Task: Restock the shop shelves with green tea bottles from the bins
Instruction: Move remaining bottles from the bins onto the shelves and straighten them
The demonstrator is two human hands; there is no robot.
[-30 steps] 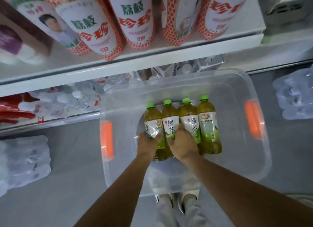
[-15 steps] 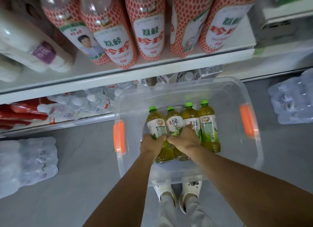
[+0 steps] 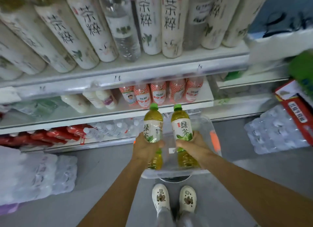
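Observation:
I hold two green tea bottles upright above the clear plastic bin (image 3: 207, 123). My left hand (image 3: 145, 148) grips the left green tea bottle (image 3: 153, 125) around its lower label. My right hand (image 3: 194, 146) grips the right green tea bottle (image 3: 182, 125) the same way. Both bottles have green caps and white labels with green leaves. The bin sits on the floor below the bottles, with an orange handle (image 3: 214, 140) on its right side. My arms and the bottles hide most of the bin's inside. The white shop shelves (image 3: 118, 71) rise just beyond.
Tall white tea bottles (image 3: 145, 21) fill the top shelf, red-patterned bottles (image 3: 159, 93) the shelf below. Wrapped water packs lie on the floor at left (image 3: 33, 174) and right (image 3: 274, 132). A red box (image 3: 296, 108) leans at the right. My white shoes (image 3: 174, 198) stand on grey floor.
Both hands have lifted two bottles out of the bin and raised them apart. My view has tilted up, bringing the higher shelves in.

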